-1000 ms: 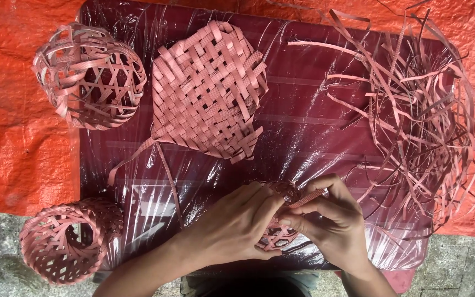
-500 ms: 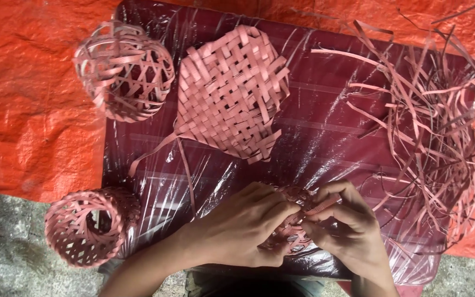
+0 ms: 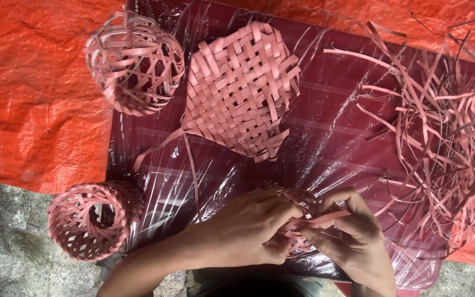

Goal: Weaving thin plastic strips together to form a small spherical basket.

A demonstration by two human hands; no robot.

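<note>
Left hand (image 3: 251,231) and right hand (image 3: 353,236) closed together on a small pink woven piece (image 3: 300,206), flat woven mat (image 3: 240,91) above, two open-weave baskets (image 3: 136,60) (image 3: 92,220) at left, loose pink strips (image 3: 446,126) at right, plastic-covered dark red table (image 3: 331,143), orange tarp (image 3: 34,93) beneath.

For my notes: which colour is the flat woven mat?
Pink; the flat woven mat shows best in the head view.

No packages, labels, signs or screens show anywhere in this view
</note>
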